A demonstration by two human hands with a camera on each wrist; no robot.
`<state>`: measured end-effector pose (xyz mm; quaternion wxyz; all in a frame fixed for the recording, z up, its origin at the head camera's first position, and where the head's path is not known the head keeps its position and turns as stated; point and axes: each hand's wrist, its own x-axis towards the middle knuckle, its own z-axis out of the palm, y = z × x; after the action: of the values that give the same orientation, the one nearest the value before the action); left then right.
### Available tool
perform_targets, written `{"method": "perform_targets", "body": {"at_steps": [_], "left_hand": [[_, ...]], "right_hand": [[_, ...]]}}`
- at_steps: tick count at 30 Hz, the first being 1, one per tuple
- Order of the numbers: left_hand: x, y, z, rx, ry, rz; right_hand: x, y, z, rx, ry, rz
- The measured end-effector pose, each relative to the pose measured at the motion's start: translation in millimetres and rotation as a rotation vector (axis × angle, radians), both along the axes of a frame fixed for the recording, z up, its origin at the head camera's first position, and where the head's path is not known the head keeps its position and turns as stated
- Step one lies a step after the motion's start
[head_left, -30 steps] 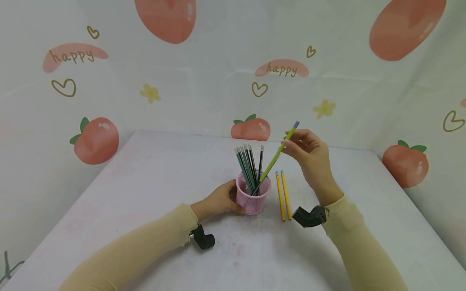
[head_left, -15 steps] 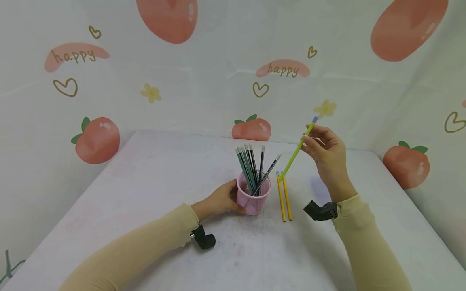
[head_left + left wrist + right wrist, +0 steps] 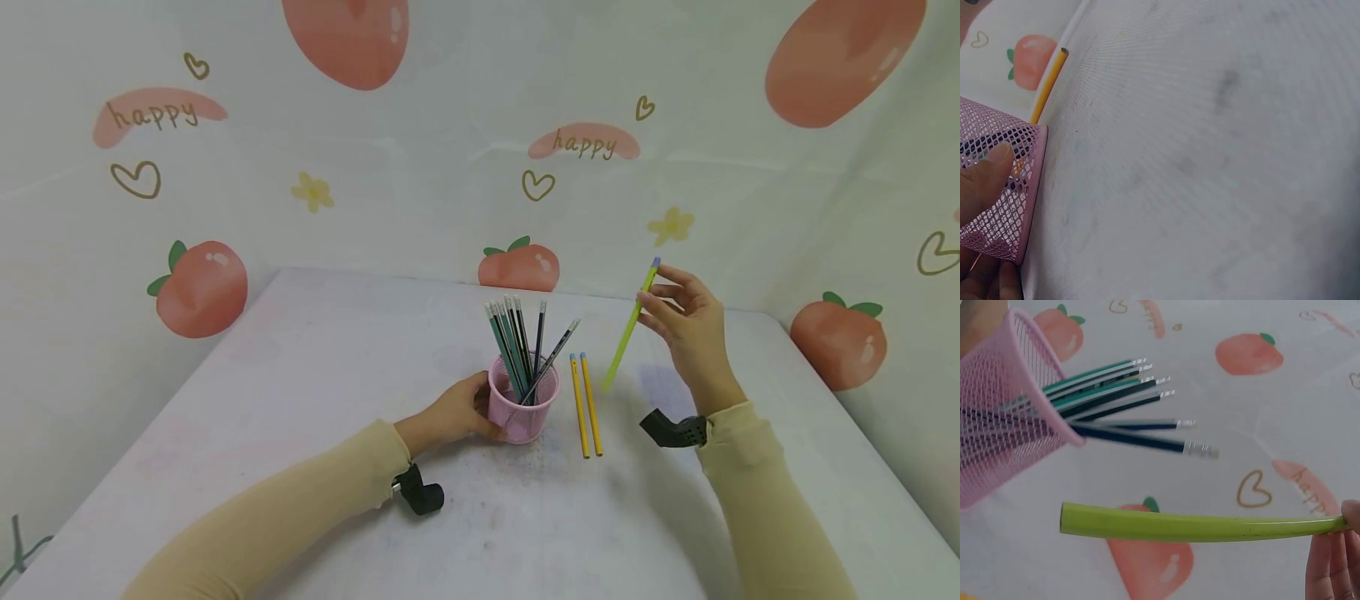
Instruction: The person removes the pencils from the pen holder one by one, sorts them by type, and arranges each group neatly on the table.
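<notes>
A pink mesh pencil cup (image 3: 523,423) stands on the table, gripped around its left side by my left hand (image 3: 453,410). In the left wrist view the thumb (image 3: 985,181) presses the mesh wall. Several dark and green pencils (image 3: 1129,394) with white eraser ends lean inside the cup. To the right of it, my right hand (image 3: 690,329) pinches a lime-green pencil (image 3: 628,337) near its purple end, raised and slanting down to the left. The right wrist view shows that pencil's flat, unsharpened end (image 3: 1063,519) pointing toward the cup, apart from it.
Two yellow pencils (image 3: 581,408) with blue ends lie side by side on the white table (image 3: 360,342), just right of the cup. A white cloth backdrop (image 3: 420,167) with peach prints rises behind the table. Each wrist carries a black camera (image 3: 675,429).
My right hand has lifted the green pencil out of the cup and carried it right, past the yellow pencils. A dark pencil leaning right shows fully now. The left hand stays on the cup.
</notes>
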<state>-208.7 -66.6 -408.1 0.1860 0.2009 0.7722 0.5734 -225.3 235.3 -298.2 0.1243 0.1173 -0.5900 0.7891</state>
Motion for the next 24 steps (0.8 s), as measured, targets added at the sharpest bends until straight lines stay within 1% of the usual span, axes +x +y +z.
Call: {"method": "perform_targets", "body": {"at_steps": [5,10,12,18,24], "left_hand": [[-0.4,0,-0.6,-0.008,-0.013,0.004],[0.4,0,0.5,-0.014,0.005,-0.008],[2.2,-1,3.4,-0.014,0.012,-0.013],[2.3,-1,4.8,-0.023,0.013,-0.018],[2.3,0,5.6,-0.019,0.004,-0.020]], "right_hand": [[-2.8,7,-7.5,0.024,-0.072,0.002],[-11.1,13,-22.7,0.079,-0.132,-0.026],[-14.0,14,-28.8,0.105,-0.150,-0.038],[-19.1,17,-43.2,0.210,-0.210,-0.042],[-24.6,22,-56.9,0.357,-0.266,-0.031]]}}
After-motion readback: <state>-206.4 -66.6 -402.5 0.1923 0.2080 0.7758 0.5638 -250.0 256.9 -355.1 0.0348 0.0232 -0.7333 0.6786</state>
